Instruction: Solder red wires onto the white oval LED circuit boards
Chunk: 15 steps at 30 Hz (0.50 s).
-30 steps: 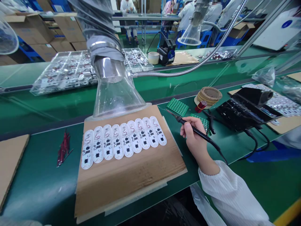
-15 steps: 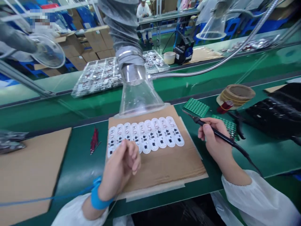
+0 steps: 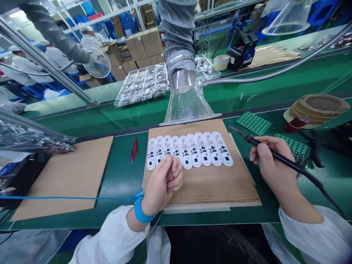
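A person's left hand (image 3: pixel 163 183), fingers curled together, rests over the lower edge of a row of white boards (image 3: pixel 189 150), with a blue wrist strap (image 3: pixel 141 211) at the wrist and its cord (image 3: pixel 68 198) running off to the left. Whether those fingers pinch anything is hidden. The right hand (image 3: pixel 271 167) is clamped pen-style on a black soldering iron (image 3: pixel 286 160), its tip in the air beside the boards and touching nothing. The boards, nine or so, lie side by side on a cardboard sheet (image 3: pixel 214 187), each carrying small dark parts and fine red wires. On the green surface (image 3: pixel 121 172) to the left sit loose red-wired pins (image 3: pixel 134 149) and a second cardboard sheet (image 3: pixel 63 176), with a plastic bag (image 3: pixel 30 137) at its far corner. To the right lie two green panels (image 3: pixel 253 123) (image 3: pixel 293 150), dark cutters (image 3: pixel 315 152) and a tape roll (image 3: pixel 316 110). Beyond, a clear fume funnel (image 3: pixel 187 104) hangs over the sheet's far edge, and trays of boards (image 3: pixel 141 85) stand on the next bench.
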Each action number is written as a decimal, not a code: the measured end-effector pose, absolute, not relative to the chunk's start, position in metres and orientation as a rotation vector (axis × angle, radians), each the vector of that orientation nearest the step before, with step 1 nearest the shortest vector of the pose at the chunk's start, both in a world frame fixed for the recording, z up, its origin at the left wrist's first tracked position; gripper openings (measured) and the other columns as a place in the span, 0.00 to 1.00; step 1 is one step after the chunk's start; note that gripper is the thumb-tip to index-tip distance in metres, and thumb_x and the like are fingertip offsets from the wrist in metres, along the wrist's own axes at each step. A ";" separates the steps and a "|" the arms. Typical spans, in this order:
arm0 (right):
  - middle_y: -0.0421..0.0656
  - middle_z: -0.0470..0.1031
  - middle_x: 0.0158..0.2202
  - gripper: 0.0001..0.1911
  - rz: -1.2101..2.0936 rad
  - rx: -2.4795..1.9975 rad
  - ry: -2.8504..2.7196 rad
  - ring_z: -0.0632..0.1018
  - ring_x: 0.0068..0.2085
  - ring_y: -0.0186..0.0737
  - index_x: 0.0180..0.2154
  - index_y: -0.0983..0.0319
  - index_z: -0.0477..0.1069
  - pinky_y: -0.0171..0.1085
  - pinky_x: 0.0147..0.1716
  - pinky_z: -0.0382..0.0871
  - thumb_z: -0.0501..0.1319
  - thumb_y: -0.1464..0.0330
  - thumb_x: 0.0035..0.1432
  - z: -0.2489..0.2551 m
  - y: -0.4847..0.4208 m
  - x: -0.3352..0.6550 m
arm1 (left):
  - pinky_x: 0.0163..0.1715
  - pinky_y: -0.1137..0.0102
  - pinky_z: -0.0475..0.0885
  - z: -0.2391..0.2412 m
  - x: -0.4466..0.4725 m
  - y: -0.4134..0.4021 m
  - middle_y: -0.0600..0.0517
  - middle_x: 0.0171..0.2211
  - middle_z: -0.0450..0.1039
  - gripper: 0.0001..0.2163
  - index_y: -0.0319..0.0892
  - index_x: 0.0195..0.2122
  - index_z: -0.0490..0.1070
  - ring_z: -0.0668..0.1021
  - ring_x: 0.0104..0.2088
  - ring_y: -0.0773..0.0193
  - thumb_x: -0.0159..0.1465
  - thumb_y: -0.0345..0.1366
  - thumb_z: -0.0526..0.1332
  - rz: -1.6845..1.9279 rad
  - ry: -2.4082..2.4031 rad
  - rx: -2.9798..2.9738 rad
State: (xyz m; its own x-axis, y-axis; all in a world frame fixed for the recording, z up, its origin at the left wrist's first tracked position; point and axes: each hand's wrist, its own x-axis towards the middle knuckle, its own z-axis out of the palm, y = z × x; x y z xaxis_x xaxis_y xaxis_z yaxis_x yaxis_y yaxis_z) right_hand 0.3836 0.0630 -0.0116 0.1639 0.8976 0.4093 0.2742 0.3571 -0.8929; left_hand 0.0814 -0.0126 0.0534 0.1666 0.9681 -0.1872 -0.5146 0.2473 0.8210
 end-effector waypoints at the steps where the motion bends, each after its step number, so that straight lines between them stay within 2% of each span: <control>1: 0.42 0.73 0.30 0.09 0.635 -1.161 -1.376 0.74 0.27 0.43 0.48 0.53 0.75 0.43 0.23 0.65 0.63 0.57 0.73 -0.012 0.063 0.384 | 0.17 0.79 0.46 0.054 0.082 -0.014 0.60 0.26 0.55 0.21 0.42 0.30 0.58 0.49 0.19 0.78 0.75 0.50 0.60 1.186 0.824 0.707; 4: 0.42 0.73 0.31 0.10 0.642 -1.135 -1.376 0.74 0.27 0.43 0.48 0.51 0.75 0.43 0.22 0.65 0.63 0.55 0.73 -0.012 0.064 0.385 | 0.17 0.80 0.45 0.054 0.083 -0.019 0.61 0.26 0.53 0.22 0.43 0.30 0.56 0.48 0.19 0.78 0.73 0.50 0.63 1.201 0.817 0.761; 8: 0.41 0.73 0.31 0.10 0.642 -1.133 -1.358 0.74 0.26 0.42 0.48 0.52 0.76 0.43 0.22 0.65 0.64 0.55 0.72 -0.011 0.064 0.385 | 0.17 0.81 0.45 0.051 0.084 -0.025 0.62 0.27 0.51 0.21 0.44 0.31 0.55 0.47 0.19 0.78 0.69 0.43 0.69 1.218 0.779 0.758; 15: 0.39 0.73 0.32 0.14 0.645 -1.120 -1.387 0.74 0.26 0.38 0.49 0.55 0.74 0.38 0.22 0.67 0.63 0.53 0.72 -0.009 0.063 0.384 | 0.16 0.80 0.45 0.042 0.068 -0.034 0.63 0.27 0.53 0.20 0.44 0.32 0.57 0.47 0.19 0.78 0.67 0.41 0.71 1.272 0.852 0.745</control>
